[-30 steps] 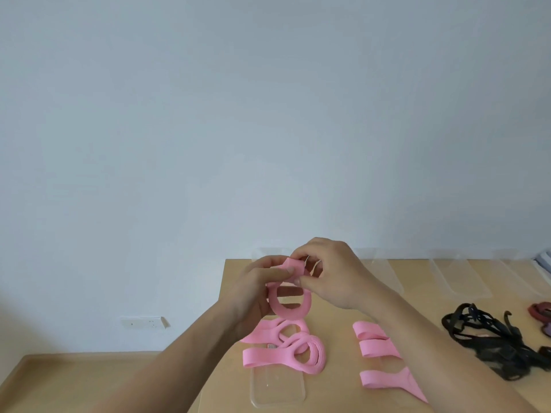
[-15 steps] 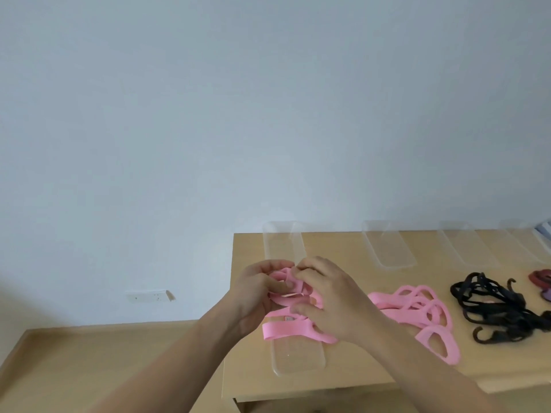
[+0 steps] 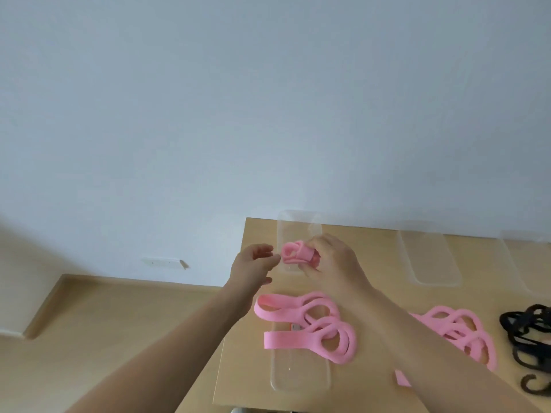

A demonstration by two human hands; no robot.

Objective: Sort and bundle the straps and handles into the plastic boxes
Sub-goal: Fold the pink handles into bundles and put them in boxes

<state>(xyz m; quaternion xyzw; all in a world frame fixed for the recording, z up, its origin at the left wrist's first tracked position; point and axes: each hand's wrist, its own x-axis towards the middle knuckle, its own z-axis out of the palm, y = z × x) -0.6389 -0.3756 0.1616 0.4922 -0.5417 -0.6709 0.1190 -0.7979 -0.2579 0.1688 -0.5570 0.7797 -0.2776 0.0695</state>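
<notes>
My right hand (image 3: 331,260) grips a rolled-up pink strap bundle (image 3: 295,252) above a clear plastic box (image 3: 298,222) at the table's far left. My left hand (image 3: 253,263) hovers just left of the bundle with fingers loosely curled, holding nothing. Loose pink straps (image 3: 310,326) lie across a clear plastic lid (image 3: 299,374) near the front edge. Another heap of pink straps (image 3: 459,332) lies to the right, partly hidden by my right forearm. Black straps (image 3: 527,332) sit at the far right.
A second clear box (image 3: 429,257) stands at the back middle of the wooden table (image 3: 238,353), and a third (image 3: 524,251) shows at the right edge. The table's left edge drops to the floor beside a wall socket (image 3: 164,261).
The pink strap went from an open loop to a tight roll. My left hand has let go of it. My right hand carried the roll back over the far-left box.
</notes>
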